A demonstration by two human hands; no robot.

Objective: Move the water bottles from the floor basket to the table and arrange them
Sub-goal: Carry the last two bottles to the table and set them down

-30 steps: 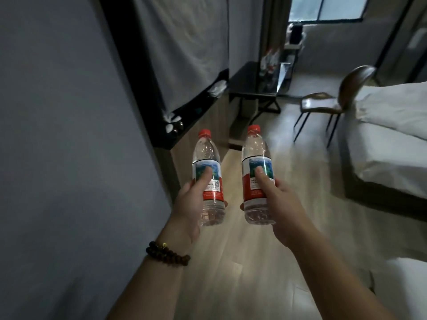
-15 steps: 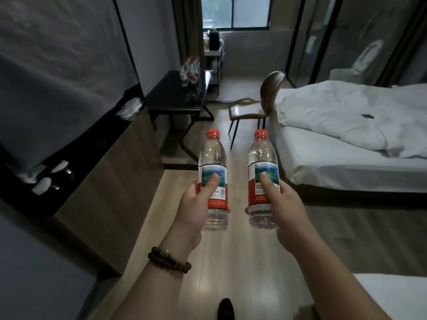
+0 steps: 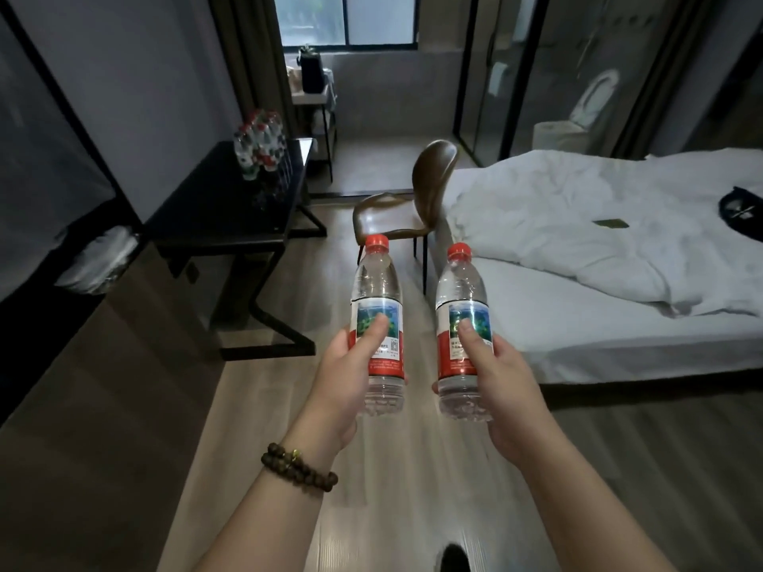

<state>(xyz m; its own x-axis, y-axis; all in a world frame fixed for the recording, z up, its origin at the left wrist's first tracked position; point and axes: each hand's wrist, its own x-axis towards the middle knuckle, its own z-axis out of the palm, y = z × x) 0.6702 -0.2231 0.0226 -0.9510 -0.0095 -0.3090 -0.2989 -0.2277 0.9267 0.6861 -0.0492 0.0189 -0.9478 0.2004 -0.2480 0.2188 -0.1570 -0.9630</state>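
Left hand [image 3: 346, 379] gripped the left bottle [image 3: 376, 289], fingers wrapped round its label; right hand [image 3: 505, 388] held the right bottle [image 3: 461, 289] likewise. Both stood upright, side by side, not touching, over the floor [image 3: 264, 423]. Other bottles [image 3: 260, 144] stood clustered on the black table [image 3: 214, 218].

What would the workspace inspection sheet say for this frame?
Surface: black table ahead on the left, near end bare.
Job's things: bottle cluster stands on the table's far end; left bottle and right bottle, red-capped, upright, in hand; floor basket not in view.
Clutter: plastic bag on the low cabinet; dark item on the bed.
Grips: left grip holds left bottle, right grip holds right bottle, thumbs on labels.
Cables: nothing seen.
Surroundings: brown chair between table and bed; window at the back; wooden floor.
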